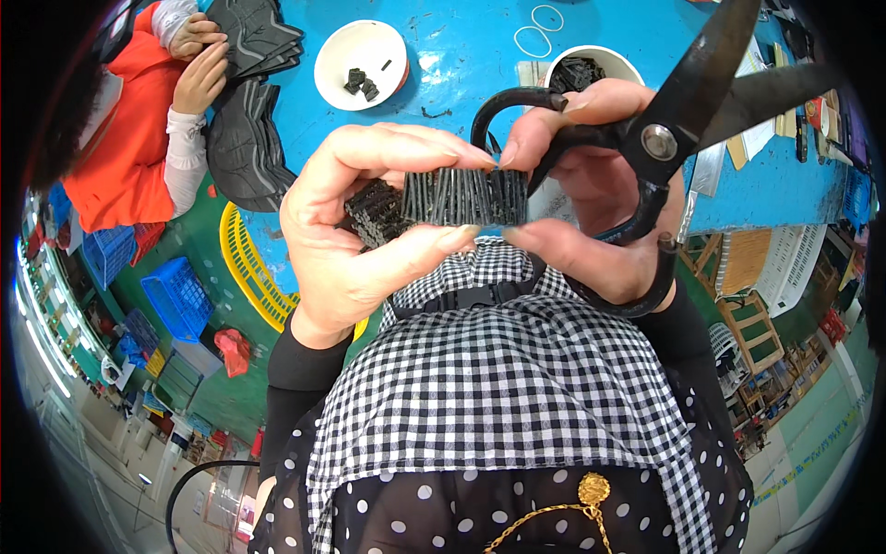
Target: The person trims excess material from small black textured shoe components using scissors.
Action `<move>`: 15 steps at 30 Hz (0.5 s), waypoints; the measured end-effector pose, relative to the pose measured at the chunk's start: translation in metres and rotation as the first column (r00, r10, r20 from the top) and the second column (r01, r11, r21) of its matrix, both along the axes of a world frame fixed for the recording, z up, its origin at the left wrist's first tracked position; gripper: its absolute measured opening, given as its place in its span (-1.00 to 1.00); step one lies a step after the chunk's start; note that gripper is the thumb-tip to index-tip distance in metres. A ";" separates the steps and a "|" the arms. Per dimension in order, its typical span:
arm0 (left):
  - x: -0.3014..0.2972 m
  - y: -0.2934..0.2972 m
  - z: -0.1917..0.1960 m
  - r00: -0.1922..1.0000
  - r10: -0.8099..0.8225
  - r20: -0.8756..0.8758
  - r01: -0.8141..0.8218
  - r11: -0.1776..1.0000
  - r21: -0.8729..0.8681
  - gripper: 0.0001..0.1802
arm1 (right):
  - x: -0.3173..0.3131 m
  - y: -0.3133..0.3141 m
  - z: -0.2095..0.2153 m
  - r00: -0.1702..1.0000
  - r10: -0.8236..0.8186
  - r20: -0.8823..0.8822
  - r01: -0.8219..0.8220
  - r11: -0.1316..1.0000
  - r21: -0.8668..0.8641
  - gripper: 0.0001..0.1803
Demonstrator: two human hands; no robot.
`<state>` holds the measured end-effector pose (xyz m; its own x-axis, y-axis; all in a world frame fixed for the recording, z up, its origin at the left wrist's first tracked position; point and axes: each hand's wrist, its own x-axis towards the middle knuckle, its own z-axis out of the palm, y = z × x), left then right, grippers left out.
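Observation:
A tight stack of short, thin black strips is held up in front of my chest, edges toward me. My left hand is closed on it, thumb below and fingers above. Tucked against that palm is a second black clump with a rough, layered face. My right hand pinches the stack's right end between thumb and forefinger. Large black scissors hang in the same hand, a handle loop around it, with the blades spread and pointing to the upper right.
On the blue table stand a white bowl with a few black pieces and another bowl holding more. Two pale rings lie between them. At left, a co-worker's hands touch dark grey fabric pieces. A yellow basket stands below.

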<state>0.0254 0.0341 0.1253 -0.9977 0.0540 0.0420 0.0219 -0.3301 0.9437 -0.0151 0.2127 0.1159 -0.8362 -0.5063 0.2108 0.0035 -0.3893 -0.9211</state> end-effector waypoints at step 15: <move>-0.008 -0.006 -0.013 0.996 0.071 0.054 -0.067 0.996 -0.064 -0.63 | -0.008 -0.003 -0.008 0.961 -0.024 0.275 0.000 0.996 0.087 -0.34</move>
